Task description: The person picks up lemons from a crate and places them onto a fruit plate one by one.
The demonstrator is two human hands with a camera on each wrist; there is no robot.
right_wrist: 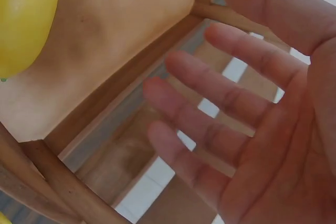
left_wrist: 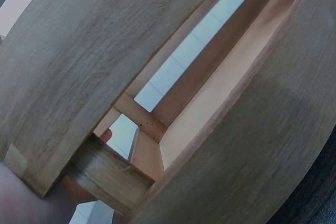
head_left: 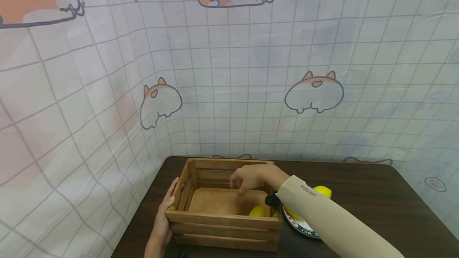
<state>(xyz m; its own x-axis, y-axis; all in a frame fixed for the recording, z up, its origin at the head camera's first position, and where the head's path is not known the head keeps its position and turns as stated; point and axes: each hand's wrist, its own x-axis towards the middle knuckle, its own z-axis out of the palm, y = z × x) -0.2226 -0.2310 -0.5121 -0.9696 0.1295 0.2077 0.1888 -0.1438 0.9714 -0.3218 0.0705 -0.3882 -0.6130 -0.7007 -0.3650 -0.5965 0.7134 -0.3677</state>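
A slatted wooden crate (head_left: 224, 232) stands on the dark table. My left hand (head_left: 163, 214) holds it at its left front corner; through the slats in the left wrist view, a fingertip (left_wrist: 106, 136) shows. Over the inside of the crate, my right hand (head_left: 249, 178) hangs with nothing in it. In the right wrist view its fingers (right_wrist: 226, 95) are spread and loosely bent, palm in sight. One yellow lemon (head_left: 259, 211) lies on the crate's floor near the right front corner, partly hidden by the front wall. The same lemon (right_wrist: 26, 19) fills the upper left of the right wrist view.
Right of the crate is a white plate (head_left: 304, 228) with a dark lettered rim, partly under my right forearm. A yellow lemon (head_left: 324, 191) shows on it behind the sleeve. A grid-patterned curtain (head_left: 247, 102) with dog drawings borders the dark wooden table (head_left: 380, 206).
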